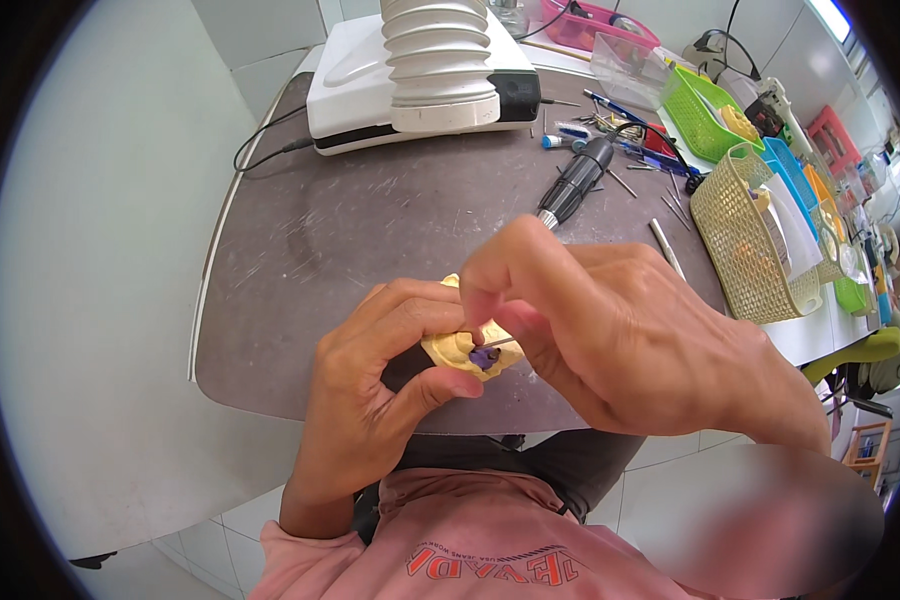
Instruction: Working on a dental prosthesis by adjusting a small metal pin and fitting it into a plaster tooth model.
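Note:
My left hand (390,365) is closed round a yellowish plaster dental model (448,350), held above the near edge of the brown work mat. A patch of purple material (484,357) sits on the model, with a small dark spot on it. My right hand (610,330) comes over from the right, its fingers pinched on a thin metal instrument (497,344) whose tip meets the model beside the purple patch. Most of that instrument is hidden by my fingers. Beyond my right hand lies a black rotary handpiece (580,182) on the mat.
A white box-shaped machine with a ribbed hose (440,65) stands at the back. Loose thin tools and blue-capped pieces (560,141) lie right of it. A cream woven basket (752,240), a green basket (710,115) and a pink tray (600,25) line the right side. A metal rod (667,248) lies near the basket.

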`<state>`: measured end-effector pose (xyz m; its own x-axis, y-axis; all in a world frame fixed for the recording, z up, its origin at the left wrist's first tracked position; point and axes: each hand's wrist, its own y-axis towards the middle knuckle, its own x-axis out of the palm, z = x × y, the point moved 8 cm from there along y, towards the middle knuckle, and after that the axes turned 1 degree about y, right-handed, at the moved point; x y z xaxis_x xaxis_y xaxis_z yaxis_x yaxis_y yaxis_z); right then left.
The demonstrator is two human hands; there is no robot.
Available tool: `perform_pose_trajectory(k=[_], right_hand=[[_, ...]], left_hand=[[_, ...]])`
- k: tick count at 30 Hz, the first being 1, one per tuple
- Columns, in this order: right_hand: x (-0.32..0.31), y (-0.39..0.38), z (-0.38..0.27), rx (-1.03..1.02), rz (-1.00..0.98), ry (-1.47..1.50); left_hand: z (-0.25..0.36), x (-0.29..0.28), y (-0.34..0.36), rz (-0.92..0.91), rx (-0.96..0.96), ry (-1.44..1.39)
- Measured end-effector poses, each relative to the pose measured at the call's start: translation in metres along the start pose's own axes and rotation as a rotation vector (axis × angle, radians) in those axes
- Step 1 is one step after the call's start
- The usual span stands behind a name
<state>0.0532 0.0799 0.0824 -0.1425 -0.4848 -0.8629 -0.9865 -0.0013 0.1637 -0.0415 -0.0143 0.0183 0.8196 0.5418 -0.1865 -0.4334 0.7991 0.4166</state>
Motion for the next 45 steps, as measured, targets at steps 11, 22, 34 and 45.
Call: perform_pose_trajectory(k=[11, 22, 34, 45], right_hand=[[-0.005, 0.003, 0.011, 0.03, 0.063, 0.215], [0.002, 0.0, 0.021, 0.275, -0.051, -0.091], [0.011, -0.018, 0.041, 0.702, -0.261, 0.425], [-0.012, -0.006, 0.006, 0.224, -0.11, -0.112]], left_hand=[[-0.009, 0.001, 0.001, -0.074, -0.103, -0.092], [0.003, -0.001, -0.001, 0.009, 0.13, 0.235], [0.002, -0.006, -0.003, 0.056, 0.128, 0.17], [0.003, 0.006, 0.0, -0.117, 0.122, 0.212]])
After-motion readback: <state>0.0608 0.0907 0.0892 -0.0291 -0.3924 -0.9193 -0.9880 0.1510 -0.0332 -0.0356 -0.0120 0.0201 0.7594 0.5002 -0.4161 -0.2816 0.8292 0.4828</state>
